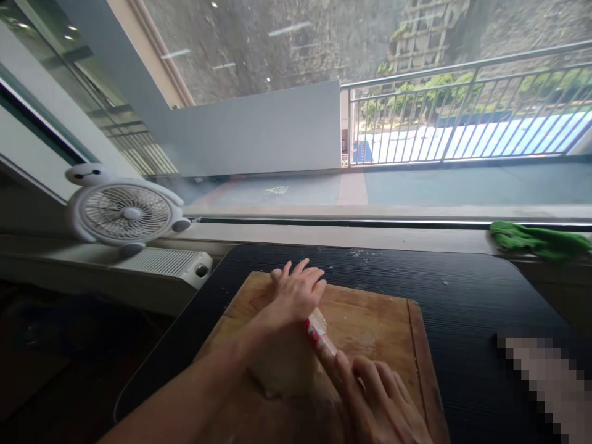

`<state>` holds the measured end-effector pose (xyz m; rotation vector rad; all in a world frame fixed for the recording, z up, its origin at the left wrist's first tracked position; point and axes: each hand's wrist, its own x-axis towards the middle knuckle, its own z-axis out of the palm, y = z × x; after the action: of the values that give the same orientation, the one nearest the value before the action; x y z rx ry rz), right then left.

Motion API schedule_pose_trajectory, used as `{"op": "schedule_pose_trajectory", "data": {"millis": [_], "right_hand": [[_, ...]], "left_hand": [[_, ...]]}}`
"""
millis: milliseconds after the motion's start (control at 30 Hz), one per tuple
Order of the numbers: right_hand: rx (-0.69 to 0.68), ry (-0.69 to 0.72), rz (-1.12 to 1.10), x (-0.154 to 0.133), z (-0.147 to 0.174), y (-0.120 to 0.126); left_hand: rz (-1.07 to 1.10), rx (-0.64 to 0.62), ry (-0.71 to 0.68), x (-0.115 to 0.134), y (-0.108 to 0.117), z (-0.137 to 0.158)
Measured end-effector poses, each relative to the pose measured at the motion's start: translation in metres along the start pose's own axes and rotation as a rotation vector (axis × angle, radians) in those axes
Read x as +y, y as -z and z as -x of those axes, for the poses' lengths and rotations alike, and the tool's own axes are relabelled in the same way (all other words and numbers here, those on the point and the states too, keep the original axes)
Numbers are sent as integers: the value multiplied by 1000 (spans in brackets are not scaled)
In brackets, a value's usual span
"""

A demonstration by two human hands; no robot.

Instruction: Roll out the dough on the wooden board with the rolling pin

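Note:
A pale slab of dough (289, 370) lies on a wooden cutting board (370, 314). Slanting over it is what looks like a rolling pin (318, 333) with a red and white label or wrapping, mostly covered by my hands. My left hand (300, 293) rests palm down on its far part, fingers stretched out and apart. Close to me, my right hand (377, 394) is on the near end, its fingers bent over it; their undersides are hidden. My left forearm crosses above the dough and hides some of it.
The board sits on a black table (462, 308) dusted with white bits near its far edge. Left of it, a white fan (132, 213) stands on the sill by a vent unit (161, 262). A green cloth (539, 240) lies right, below the window. Something at the right edge is pixelated.

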<state>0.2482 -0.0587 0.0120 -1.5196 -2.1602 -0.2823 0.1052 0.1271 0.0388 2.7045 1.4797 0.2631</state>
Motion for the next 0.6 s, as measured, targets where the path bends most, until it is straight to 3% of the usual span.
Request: {"op": "schedule_pose_trajectory", "data": {"millis": [100, 167, 233, 333, 467, 533, 600], "right_hand": [[54, 42, -103, -7, -7, 2], [70, 41, -148, -5, -10, 4], [52, 14, -150, 2, -9, 4], [11, -58, -110, 14, -2, 1], [99, -131, -50, 22, 7, -3], [111, -109, -35, 19, 8, -1], [107, -64, -50, 11, 6, 4]], "left_hand": [[-40, -68, 30, -24, 16, 42], [-57, -92, 34, -28, 20, 50], [-69, -90, 28, -23, 18, 39], [-52, -72, 12, -2, 5, 1], [-7, -25, -8, 23, -8, -41], [-5, 14, -17, 23, -8, -37], [-5, 18, -21, 13, -3, -14]]}}
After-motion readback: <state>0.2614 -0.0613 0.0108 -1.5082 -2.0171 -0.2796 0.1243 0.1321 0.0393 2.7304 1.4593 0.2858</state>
